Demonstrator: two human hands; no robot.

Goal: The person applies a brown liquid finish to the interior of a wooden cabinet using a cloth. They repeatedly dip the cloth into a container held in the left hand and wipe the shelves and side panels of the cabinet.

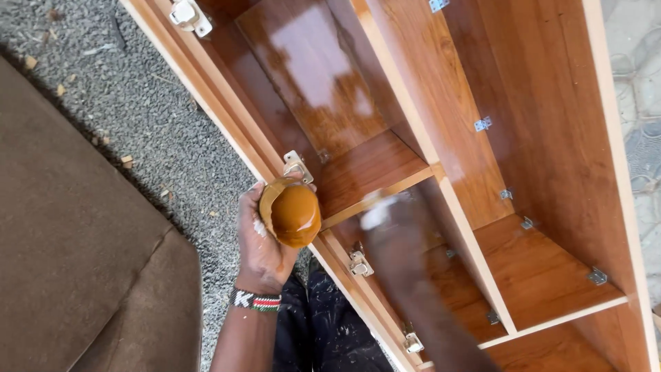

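Observation:
My left hand grips a small round container coated in glossy brown liquid, held over the front edge of a wooden cabinet that lies on its back. A beaded wristband sits on that wrist. My right hand is a blur inside the cabinet, near a shelf edge. It seems to hold a small pale thing, too smeared to name.
Metal hinges line the cabinet's front rail and small brackets hold the shelves. Grey gravel ground lies to the left, with a brown cushion beside it. Paint-spattered dark trousers show below.

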